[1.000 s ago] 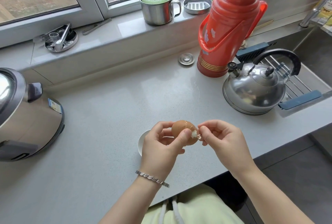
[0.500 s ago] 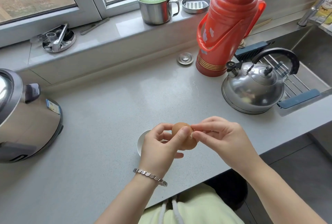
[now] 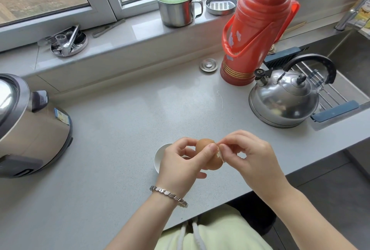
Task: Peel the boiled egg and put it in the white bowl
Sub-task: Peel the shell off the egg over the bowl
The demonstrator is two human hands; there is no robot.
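Observation:
A brown boiled egg (image 3: 206,147) is held above the front of the grey counter (image 3: 130,121). My left hand (image 3: 180,166), with a silver bracelet on the wrist, grips the egg from the left, thumb across its front. My right hand (image 3: 250,159) pinches a small flap of shell at the egg's right side, where a bit of white shows. The white bowl (image 3: 159,157) stands on the counter just behind my left hand, mostly hidden by it.
A steel kettle (image 3: 284,99) and a red thermos (image 3: 254,29) stand at the back right beside the sink rack (image 3: 330,91). A rice cooker (image 3: 30,125) sits at the left. A steel mug (image 3: 178,7) and small dishes line the windowsill.
My right hand's fingers closed onto the egg's right side and now lift a piece of shell away. The egg stays in my left hand over the same spot.

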